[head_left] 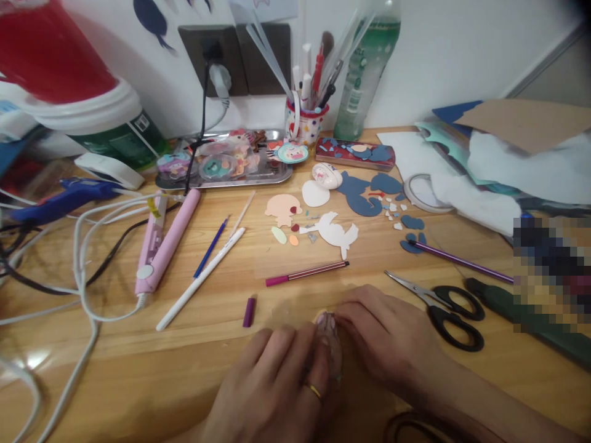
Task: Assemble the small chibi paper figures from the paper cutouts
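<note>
A small translucent piece sits between the person's hands, low over the near part of the bench. The left hand has its grip pinching the piece between thumb and fingers; a gold ring shows there. The right hand has its fingertips drawn in at the piece's upper right edge, though whether that grip pinches it cannot be told. Just beyond lie a purple cap and an uncapped pen, with black-handled scissors right of the right hand. Farther out are a white cutout, a peach cutout and, behind them, a metal tray.
</note>
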A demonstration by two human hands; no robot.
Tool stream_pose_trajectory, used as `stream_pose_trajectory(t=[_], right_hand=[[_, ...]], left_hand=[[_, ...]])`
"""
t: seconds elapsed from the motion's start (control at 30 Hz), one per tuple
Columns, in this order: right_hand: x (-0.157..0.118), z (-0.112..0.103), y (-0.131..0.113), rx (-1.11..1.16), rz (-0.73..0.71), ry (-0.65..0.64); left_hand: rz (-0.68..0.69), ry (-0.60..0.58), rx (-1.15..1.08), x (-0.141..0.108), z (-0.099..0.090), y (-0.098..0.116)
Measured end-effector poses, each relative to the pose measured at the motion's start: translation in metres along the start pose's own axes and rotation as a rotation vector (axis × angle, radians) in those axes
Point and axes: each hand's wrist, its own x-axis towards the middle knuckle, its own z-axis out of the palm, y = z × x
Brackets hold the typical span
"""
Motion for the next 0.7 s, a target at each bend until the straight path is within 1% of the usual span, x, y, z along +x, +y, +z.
stream_pose_trajectory(t=[0.13, 0.23, 0.4, 0.47, 0.57, 0.63, 0.7], right_hand=[[0.0002, -0.0009, -0.0011, 0.012, -0.043, -0.011], [0.0028, -0.0030, -0.0035, -0.027, -0.083, 0.016], [0.0061, -0.0061, -0.0054, -0.064, -0.139, 0.046], [0.0055, -0.0054, -0.0046, -0.040, -0.115, 0.027], [0.0023, -0.0030, -0.0021, 0.020, -0.020, 0.004], [-0.0006, -0.0015, 0.0000, 0.045, 0.037, 0.025], [-0.0031, -0.0008, 0.0020, 0.035, 0.057, 0.053]], left_hand=[[0.002, 0.017, 0.005, -0.0005, 0.0000, 0.0009], [-0.001, 0.036, 0.003, -0.0009, -0.0004, 0.0010], [-0.001, 0.017, 0.001, 0.0001, -0.0014, -0.0004], [-0.002, 0.019, 0.002, 0.0009, -0.0014, -0.0010], [-0.008, 0.013, 0.004, 0.0017, -0.0010, -0.0010], [-0.013, 0.029, 0.003, 0.0019, -0.0009, -0.0004], [-0.021, 0.034, -0.008, 0.0017, -0.0009, 0.0003]])
